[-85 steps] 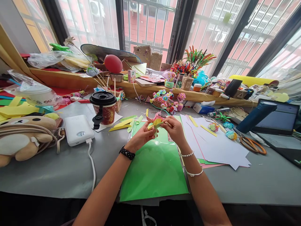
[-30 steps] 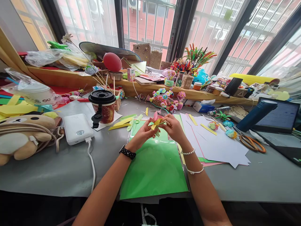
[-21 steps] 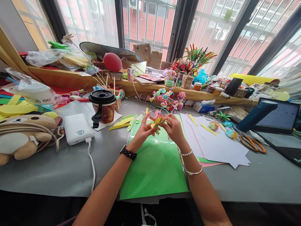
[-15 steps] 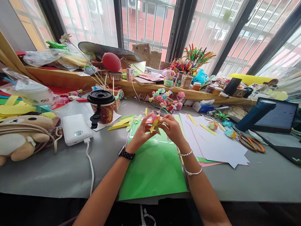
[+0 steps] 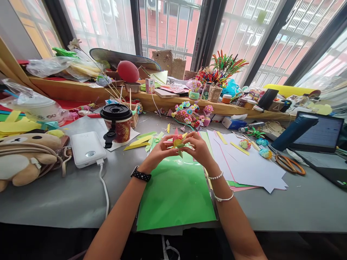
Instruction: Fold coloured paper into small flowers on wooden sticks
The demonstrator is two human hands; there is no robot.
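White power bank (image 5: pixel 88 148) sits toward the left edge of my grey worktop (image 5: pixel 67 202), coffee cup (image 5: pixel 119 124) just behind it. My left hand (image 5: pixel 157 154) has its fingers curled around a pink, yellow and green paper flower (image 5: pixel 178 141), up near the green sheet (image 5: pixel 176 195)'s far edge. My right hand (image 5: pixel 201 148) pinches its other side. White paper (image 5: pixel 252 169), then orange-handled scissors (image 5: pixel 291 165) toward the right edge.

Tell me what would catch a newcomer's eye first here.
Most likely the big bright green sheet on the desk in the middle, with the left hand and right hand holding a pink, yellow and green folded paper piece above its far end. Next, probably the red ball-like object on the window ledge, left of centre.
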